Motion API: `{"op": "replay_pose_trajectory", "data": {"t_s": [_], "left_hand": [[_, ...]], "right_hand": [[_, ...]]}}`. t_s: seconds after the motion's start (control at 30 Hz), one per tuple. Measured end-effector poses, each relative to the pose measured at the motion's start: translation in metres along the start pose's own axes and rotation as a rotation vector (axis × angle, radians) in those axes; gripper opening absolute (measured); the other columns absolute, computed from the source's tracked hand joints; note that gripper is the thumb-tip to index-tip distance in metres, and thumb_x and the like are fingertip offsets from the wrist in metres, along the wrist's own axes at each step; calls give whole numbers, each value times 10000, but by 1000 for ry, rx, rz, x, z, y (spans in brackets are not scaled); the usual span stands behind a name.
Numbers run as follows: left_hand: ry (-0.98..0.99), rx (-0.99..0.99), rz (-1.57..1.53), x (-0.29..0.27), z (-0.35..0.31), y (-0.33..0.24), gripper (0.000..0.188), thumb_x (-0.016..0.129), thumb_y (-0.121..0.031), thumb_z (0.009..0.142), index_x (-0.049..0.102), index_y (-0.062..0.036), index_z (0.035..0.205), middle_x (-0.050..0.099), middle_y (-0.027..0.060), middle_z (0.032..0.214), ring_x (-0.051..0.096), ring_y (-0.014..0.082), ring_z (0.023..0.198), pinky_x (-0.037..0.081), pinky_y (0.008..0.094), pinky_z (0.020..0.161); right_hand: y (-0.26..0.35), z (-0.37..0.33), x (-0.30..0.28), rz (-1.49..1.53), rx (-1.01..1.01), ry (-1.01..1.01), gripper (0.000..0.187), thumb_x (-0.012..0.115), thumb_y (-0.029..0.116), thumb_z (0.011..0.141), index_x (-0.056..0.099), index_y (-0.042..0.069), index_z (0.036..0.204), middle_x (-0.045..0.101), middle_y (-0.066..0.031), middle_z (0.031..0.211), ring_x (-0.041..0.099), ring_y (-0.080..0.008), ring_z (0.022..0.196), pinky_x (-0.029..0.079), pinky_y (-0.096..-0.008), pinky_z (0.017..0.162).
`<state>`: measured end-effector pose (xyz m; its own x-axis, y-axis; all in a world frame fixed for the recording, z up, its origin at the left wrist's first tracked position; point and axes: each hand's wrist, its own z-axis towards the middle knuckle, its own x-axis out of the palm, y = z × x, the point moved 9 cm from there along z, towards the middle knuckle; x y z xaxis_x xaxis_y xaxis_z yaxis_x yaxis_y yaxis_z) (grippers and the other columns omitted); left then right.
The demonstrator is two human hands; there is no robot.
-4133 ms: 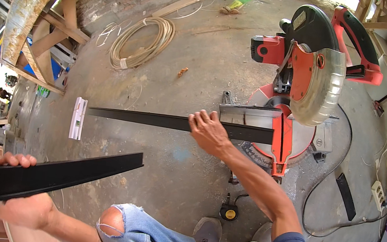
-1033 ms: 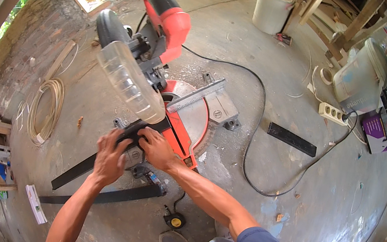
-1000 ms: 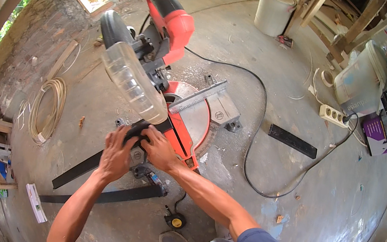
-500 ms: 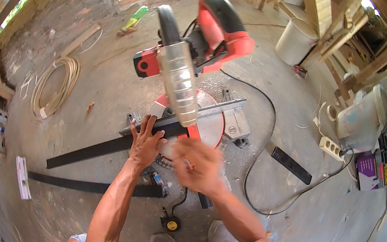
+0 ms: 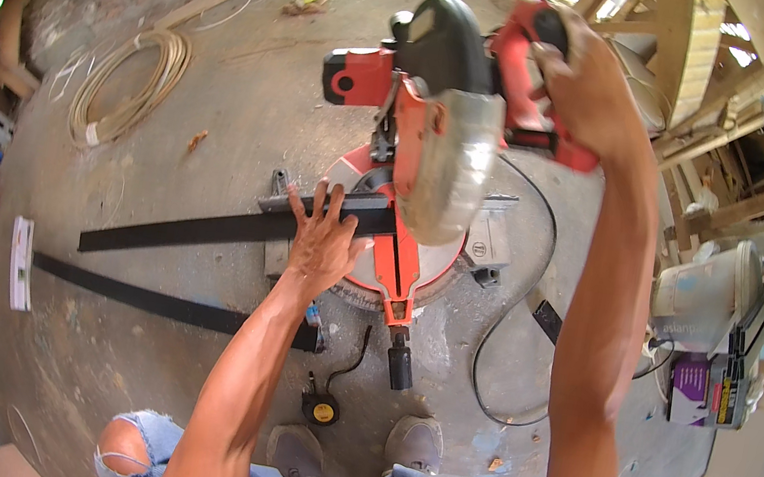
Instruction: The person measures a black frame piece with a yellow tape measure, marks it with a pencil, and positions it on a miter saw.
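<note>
A red and black miter saw (image 5: 402, 272) stands on the floor, its head raised and the clear blade guard (image 5: 458, 166) hanging over the table. Across its base, against the fence, lies a long black bar (image 5: 174, 228), its right end near the slot under the guard. My left hand (image 5: 322, 241) holds this bar against the fence, fingers spread over the top and thumb to the right. At the upper right, my right hand (image 5: 590, 92) is wrapped round the saw's red and black handle (image 5: 525, 71). The blade is mostly hidden by the guard.
A second black strip (image 5: 162, 301) lies nearer me, beside a tape measure (image 5: 322, 409). The black power cable (image 5: 477, 374) loops on the right, near a short black piece (image 5: 546, 319). Coiled tubing (image 5: 132, 84) sits at left; a white bucket (image 5: 709, 290) stands at right.
My right hand has moved from beside the bar up to the saw's handle and closed on it. My left hand stays on the bar. The whole view has shifted.
</note>
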<state>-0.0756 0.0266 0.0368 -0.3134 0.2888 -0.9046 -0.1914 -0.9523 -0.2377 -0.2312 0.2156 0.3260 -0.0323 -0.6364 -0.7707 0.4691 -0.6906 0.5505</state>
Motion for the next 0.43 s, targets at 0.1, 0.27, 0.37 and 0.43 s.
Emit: {"op": "replay_pose_trajectory", "data": {"t_s": [0.1,0.27,0.37,0.43], "left_hand": [[46,-45,72,13,-4,12,301,778,-338,848,706,-54,915,416,189,1409,296,410,1447,88,802,1146],[66,-107,4,14,1,8,309,773,-358,844,727,-64,931,433,179,1416,315,389,1429,107,800,1143],[63,-102,-15,11,0,8,313,772,-361,844,730,-65,938,450,179,1412,328,387,1421,111,793,1148],[50,-111,-39,11,1,11,314,779,-357,837,750,-78,979,447,173,1443,319,380,1436,112,786,1155]], "right_hand": [[14,-65,3,47,-3,-155,516,547,157,966,458,-12,1445,682,-237,947,696,-325,761,551,-435,740],[1,-157,21,55,7,-282,646,531,72,987,316,31,1595,636,-140,1126,564,-120,705,498,-279,650],[-11,-185,36,145,21,-305,692,515,40,970,257,22,1612,630,-154,1132,559,-116,703,494,-266,654],[-21,-198,43,210,29,-358,753,503,36,971,168,50,1645,634,-200,1246,584,-120,721,520,-282,658]]}}
